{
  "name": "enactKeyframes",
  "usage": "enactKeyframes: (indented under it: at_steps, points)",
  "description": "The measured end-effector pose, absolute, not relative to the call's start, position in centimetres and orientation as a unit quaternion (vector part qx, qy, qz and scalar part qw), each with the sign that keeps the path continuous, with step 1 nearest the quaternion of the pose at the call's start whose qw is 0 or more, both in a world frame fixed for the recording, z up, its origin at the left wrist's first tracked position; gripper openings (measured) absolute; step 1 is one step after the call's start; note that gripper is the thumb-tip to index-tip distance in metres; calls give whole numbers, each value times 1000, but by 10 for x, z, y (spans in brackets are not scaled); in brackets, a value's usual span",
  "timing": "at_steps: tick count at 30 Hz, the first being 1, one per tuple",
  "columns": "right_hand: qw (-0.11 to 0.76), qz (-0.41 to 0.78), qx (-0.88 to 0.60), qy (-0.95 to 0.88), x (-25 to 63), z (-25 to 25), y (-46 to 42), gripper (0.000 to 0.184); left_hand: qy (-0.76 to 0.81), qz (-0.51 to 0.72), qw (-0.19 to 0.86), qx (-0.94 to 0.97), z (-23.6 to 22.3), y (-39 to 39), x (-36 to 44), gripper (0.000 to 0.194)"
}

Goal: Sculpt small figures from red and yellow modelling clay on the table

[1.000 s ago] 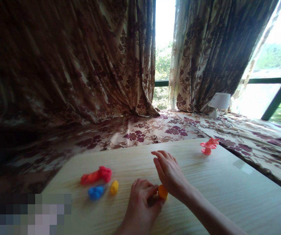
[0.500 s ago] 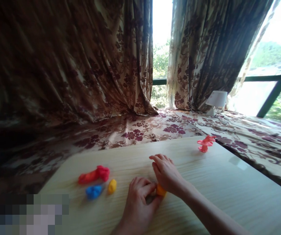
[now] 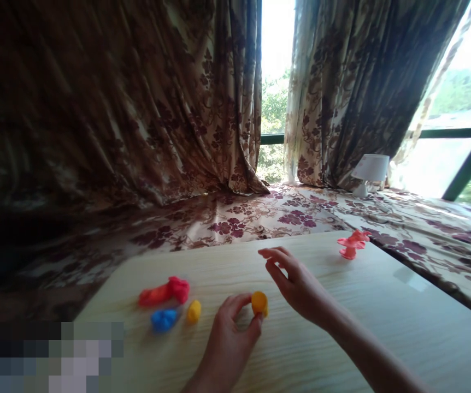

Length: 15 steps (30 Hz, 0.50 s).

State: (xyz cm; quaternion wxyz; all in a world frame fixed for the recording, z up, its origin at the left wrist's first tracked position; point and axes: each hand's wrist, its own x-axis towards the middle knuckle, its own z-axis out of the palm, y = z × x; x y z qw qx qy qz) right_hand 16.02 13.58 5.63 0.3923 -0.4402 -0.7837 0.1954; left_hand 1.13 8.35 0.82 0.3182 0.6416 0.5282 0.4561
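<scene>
Between the thumb and index finger of my left hand [image 3: 233,330] is a small yellow piece of modelling clay [image 3: 259,303] with a round, flat face turned toward me. My right hand [image 3: 290,278] hovers just right of it, fingers stretched out and holding nothing. To the left on the table lie a smaller yellow clay lump [image 3: 193,311], a blue clay lump [image 3: 164,320] and a red clay piece [image 3: 154,296] joined to or touching a pinkish-red lump [image 3: 179,289].
A coral-pink shaped figure [image 3: 352,244] stands at the far right corner of the pale wooden table [image 3: 321,355]. Behind it, a white lamp [image 3: 370,170] rests on floral fabric [image 3: 235,226]. Floral curtains [image 3: 178,109] hang at the windows.
My right hand has lifted off the yellow clay, which now shows fully in my left fingers, its round face visible. The whole view has shifted slightly.
</scene>
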Motion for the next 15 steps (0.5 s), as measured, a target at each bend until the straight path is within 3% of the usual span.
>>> enactKeyframes:
  at_steps: [3, 5, 10, 12, 15]
  points:
    - [339, 328, -353, -808, 167, 59, 129, 34, 549, 456, 303, 632, 11, 87, 3, 19]
    - [312, 352, -325, -820, 167, 54, 125, 33, 555, 442, 247, 659, 10, 90, -2, 16]
    - [268, 289, -373, -840, 170, 41, 127, 15, 551, 402, 195, 705, 7, 92, -5, 19]
    - [250, 263, -384, -849, 175, 45, 130, 16, 552, 386, 177, 717, 5, 92, -1, 17]
    - [300, 213, -401, -839, 173, 56, 137, 21, 558, 380, 154, 722, 1, 93, 3, 16]
